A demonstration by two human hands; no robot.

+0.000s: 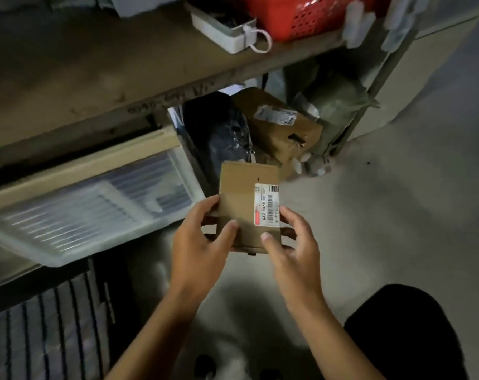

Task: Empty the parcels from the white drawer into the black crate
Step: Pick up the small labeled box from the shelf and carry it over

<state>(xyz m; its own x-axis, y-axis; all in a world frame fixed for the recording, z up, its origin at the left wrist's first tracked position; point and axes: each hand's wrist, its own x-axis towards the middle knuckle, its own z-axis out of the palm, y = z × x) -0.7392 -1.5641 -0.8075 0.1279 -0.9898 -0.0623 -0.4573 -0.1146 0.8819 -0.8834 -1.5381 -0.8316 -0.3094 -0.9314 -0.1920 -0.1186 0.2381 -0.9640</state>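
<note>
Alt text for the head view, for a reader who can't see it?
Two bare hands, left hand and right hand, hold a small cardboard parcel with a barcode label above a concrete floor. To the left sits a pulled-out white drawer; behind are more parcels under a shelf.

Both bare forearms reach forward and slightly inward from the bottom of the view. The left hand (202,231) grips the left edge of a small cardboard parcel (243,209), thumb laid across its face, fingers curled behind. The right hand (290,242) holds the parcel's right edge, thumb on the face below the label, fingers spread along the side.
</note>
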